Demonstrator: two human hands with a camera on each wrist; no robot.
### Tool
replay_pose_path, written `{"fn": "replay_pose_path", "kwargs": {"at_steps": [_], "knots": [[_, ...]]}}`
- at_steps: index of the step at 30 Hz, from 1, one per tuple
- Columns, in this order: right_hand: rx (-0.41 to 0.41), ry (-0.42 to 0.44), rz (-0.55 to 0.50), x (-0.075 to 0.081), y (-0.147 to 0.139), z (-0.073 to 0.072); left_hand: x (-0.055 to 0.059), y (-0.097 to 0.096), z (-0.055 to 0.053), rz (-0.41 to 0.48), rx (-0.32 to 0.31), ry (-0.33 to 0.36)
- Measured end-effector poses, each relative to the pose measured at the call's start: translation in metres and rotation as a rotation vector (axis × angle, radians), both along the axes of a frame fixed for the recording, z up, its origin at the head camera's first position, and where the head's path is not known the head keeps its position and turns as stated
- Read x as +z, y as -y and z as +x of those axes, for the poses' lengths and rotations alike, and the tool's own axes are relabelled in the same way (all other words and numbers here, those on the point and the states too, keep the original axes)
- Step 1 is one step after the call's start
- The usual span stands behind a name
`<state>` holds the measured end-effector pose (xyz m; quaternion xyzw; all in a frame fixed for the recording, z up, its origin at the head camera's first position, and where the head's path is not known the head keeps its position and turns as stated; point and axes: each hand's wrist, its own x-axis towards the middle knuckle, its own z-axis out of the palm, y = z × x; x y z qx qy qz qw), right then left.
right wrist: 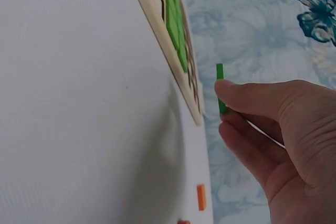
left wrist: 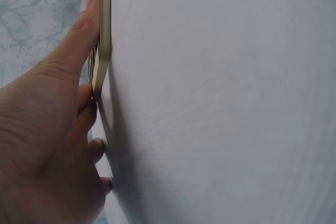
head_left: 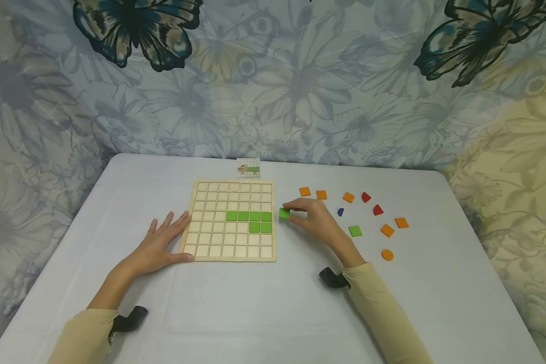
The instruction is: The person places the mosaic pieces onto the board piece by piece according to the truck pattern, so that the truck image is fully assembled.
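A wooden grid board point(head_left: 205, 237) lies on the white table, with several green square tiles point(head_left: 243, 216) set in its cells in two rows toward the right side. My right hand point(head_left: 316, 220) pinches one green square tile point(head_left: 284, 213) between thumb and fingers, just off the board's right edge. In the right wrist view that tile point(right wrist: 220, 90) stands edge-on, raised above the table. My left hand point(head_left: 156, 247) rests at the board's left edge, fingers spread, the thumb on its lower left corner. The left wrist view shows the thumb point(left wrist: 79, 35) lying along the board's rim point(left wrist: 105, 24).
A small printed picture card point(head_left: 248, 168) lies behind the board. To the right are scattered a loose green square point(head_left: 355, 231), several orange squares point(head_left: 387, 230), an orange circle point(head_left: 388, 255), red pieces point(head_left: 378, 210) and a blue half-round piece point(head_left: 340, 212).
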<state>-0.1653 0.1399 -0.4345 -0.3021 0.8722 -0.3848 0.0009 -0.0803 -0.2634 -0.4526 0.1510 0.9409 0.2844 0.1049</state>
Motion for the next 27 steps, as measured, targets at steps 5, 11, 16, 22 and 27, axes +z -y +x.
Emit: {"fn": "replay_pose_path", "kwargs": {"at_steps": [5,11,16,22,27], "knots": [[0.036,-0.010,0.005,-0.003,0.011,0.002,-0.001,0.001,0.002,0.002,0.007,0.000],[0.077,-0.021,-0.013,-0.003,0.020,0.005,0.000,0.000,0.003,0.006,0.004,-0.005],[0.091,0.000,-0.023,-0.003,0.026,0.007,0.000,0.000,0.002,0.005,0.002,-0.006],[0.110,0.027,0.000,-0.003,0.036,0.008,0.000,0.000,0.002,0.009,-0.001,-0.006],[0.132,0.010,-0.001,-0.004,0.045,0.008,0.000,-0.001,0.002,0.016,0.000,-0.007]]}}
